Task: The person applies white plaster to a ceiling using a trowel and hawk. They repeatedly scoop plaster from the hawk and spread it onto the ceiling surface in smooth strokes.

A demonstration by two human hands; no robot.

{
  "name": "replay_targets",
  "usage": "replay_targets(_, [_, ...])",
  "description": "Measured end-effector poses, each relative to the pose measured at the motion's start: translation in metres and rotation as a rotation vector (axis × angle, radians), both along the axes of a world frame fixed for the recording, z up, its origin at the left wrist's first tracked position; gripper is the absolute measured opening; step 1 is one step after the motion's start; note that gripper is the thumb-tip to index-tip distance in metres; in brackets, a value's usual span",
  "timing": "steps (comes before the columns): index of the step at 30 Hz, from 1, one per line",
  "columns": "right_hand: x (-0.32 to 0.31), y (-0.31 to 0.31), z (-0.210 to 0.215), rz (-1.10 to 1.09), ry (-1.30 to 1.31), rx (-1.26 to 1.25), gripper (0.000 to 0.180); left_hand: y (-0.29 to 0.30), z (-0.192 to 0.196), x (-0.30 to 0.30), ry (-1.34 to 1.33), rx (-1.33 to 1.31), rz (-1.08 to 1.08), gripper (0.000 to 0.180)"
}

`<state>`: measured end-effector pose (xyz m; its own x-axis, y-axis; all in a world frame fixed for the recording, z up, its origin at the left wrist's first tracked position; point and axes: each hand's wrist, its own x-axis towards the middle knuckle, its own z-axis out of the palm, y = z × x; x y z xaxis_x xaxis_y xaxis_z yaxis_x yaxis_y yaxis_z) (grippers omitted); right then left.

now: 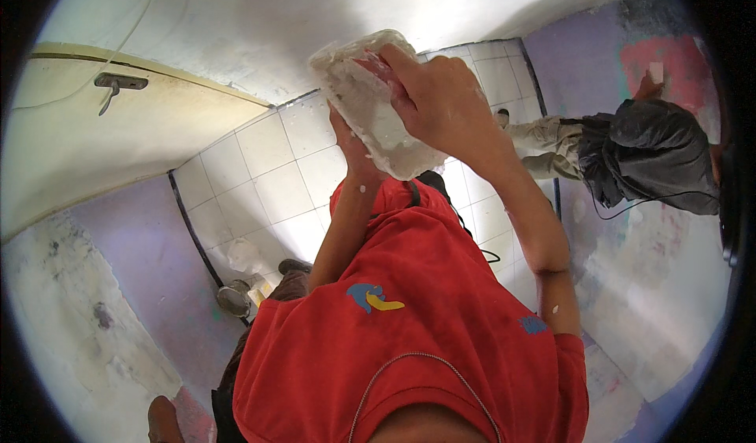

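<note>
A whitish rectangular tub (405, 163), crusted with what looks like plaster or putty, is held up in front of my red shirt. My left hand (346, 137) supports it from the left side and below; the tub hides most of its fingers. Over the tub's upper right part, my right hand (450, 103) is closed around a red flat tool (378, 66), which looks like a putty scraper. That tool lies against the inside of the tub, and the fingers cover part of it. White specks dot both forearms.
At right, a co-worker in dark clothing (654, 155) reaches a hand (650, 88) to a pink-patched wall. Another person's dark clothing (228, 388) shows at lower left. A door handle (120, 83), a plastic bag (246, 255) and a grey round container (235, 298) are on the left, above white floor tiles (260, 145).
</note>
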<state>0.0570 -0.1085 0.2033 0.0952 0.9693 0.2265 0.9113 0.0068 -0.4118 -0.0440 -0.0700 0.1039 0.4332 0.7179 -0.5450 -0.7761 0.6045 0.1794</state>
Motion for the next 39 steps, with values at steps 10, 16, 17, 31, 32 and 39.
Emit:
replay_targets(10, [-0.005,0.002,-0.008,0.306,-0.090,-0.104,0.035,0.000,-0.042,-0.017,-0.114,0.483,-0.133,0.047])
replay_targets(16, [0.001,0.013,0.000,0.106,0.001,-0.144,0.038,0.007,-0.031,-0.016,0.046,0.489,-0.180,0.049])
replay_targets(17, [-0.003,0.013,-0.004,0.107,0.015,-0.143,0.038,0.010,-0.040,-0.016,0.056,0.490,-0.168,0.050])
replay_targets(31, [-0.022,0.011,-0.033,-0.013,0.207,0.038,0.041,0.017,-0.044,-0.010,0.057,0.528,-0.099,0.057])
replay_targets(32, [-0.021,0.010,-0.037,-0.018,0.229,0.046,0.040,0.015,-0.048,-0.009,0.040,0.519,-0.079,0.058])
replay_targets(39, [0.000,0.005,-0.021,-0.178,0.168,-0.095,0.036,0.008,-0.051,-0.011,-0.146,0.474,-0.072,0.061])
